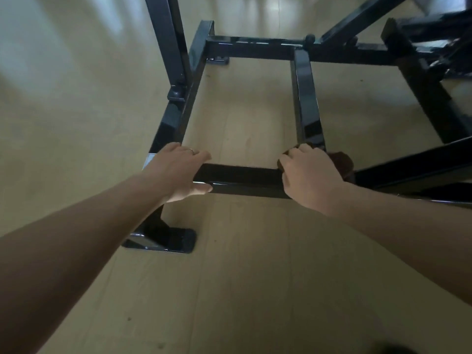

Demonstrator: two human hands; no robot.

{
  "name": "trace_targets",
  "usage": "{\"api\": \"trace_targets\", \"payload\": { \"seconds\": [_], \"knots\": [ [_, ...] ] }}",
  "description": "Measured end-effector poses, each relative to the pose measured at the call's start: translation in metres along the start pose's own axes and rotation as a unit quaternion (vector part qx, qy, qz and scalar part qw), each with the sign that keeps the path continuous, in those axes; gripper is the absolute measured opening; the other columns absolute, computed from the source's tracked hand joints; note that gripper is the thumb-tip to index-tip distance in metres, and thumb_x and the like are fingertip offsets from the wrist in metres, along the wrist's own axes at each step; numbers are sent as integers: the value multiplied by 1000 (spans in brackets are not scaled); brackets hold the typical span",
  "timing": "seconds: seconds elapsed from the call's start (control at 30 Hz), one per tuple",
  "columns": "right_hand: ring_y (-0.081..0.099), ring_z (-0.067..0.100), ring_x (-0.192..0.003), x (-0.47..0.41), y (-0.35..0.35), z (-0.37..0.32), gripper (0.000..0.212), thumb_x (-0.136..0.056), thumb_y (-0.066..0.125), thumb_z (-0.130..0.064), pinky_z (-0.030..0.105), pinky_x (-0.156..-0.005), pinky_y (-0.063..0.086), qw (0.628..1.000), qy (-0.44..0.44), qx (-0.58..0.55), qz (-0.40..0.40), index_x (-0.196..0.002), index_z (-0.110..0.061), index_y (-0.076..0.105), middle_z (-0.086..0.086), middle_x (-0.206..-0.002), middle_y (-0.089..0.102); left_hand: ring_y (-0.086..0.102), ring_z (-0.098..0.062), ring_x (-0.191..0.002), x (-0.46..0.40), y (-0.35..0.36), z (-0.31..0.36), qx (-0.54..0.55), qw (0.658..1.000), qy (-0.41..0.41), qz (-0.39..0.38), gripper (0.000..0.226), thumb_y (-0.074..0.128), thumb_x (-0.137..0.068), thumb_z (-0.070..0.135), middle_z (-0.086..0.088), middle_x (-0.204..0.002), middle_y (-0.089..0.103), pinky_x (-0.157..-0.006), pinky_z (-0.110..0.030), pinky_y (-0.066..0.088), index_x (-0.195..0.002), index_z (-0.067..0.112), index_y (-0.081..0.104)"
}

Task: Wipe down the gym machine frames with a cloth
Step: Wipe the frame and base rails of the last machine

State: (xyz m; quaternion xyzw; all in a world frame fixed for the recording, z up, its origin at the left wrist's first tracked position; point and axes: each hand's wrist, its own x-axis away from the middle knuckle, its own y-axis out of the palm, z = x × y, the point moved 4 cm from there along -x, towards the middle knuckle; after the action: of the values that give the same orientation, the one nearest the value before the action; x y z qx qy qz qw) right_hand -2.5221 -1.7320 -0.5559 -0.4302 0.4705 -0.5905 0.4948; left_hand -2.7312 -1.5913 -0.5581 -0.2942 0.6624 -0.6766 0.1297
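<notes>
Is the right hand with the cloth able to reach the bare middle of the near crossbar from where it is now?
Probably yes. The right hand holds the cloth on the crossbar already, and the stretch between it and the left hand shows nothing in the way.

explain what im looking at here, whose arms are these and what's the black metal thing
This is one picture from a camera worn on a person's head, looking down at their own two bare arms. The black metal thing is the low frame of a gym machine standing on a pale wooden floor. The left hand grips the near crossbar, fingers over the top and thumb underneath. The right hand presses a dark brown cloth onto the same bar where another bar joins it. The person appears to be wiping the frame.
</notes>
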Motion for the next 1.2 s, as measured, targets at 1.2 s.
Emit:
{"api": "trace_targets", "payload": {
  "seconds": [1.2],
  "knots": [
    [61, 23, -93, -21, 20, -75, 42, -107, 30, -32, 42, -93, 50, 971, 178, -124, 97, -108, -13, 68, 4, -97, 67, 34, -32, -144, 61, 53, -72, 272, 933, -217, 92, 116, 78, -76, 62, -10, -160, 26, -115, -50, 36, -159, 17, 10]
  ]
}}
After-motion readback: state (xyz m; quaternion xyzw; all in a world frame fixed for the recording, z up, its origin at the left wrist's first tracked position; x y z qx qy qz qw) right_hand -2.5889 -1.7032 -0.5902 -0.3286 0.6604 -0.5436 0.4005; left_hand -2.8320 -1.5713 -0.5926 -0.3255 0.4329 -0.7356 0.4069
